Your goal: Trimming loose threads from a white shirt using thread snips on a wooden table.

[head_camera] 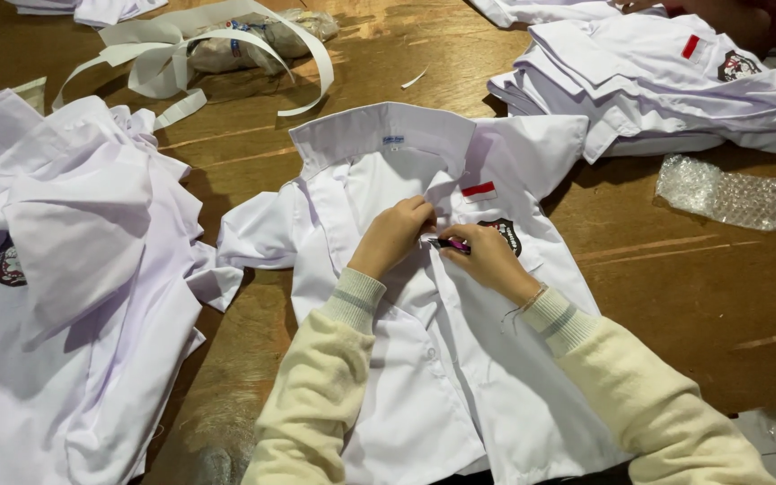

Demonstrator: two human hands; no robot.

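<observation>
Head view
Shirt: a white shirt was laid flat, front up, in the middle of the wooden tabletop, its collar toward the far edge.
Badges: a small red and white patch and a dark round badge were seen on the chest of the shirt.
Left hand: the left hand was curled, and the shirt front was pinched between its fingers.
Right hand: the right hand was closed around a small purple tool, which was held against the cloth just beside the left hand.
Sleeves: cream sleeves were worn on both arms.
Left edge: a heap of white shirts was piled there.
Far right corner: folded white shirts were stacked there.
Right edge: a piece of bubble wrap was laid near the stack.
Far edge: white paper strips were looped over a clear bag.
</observation>
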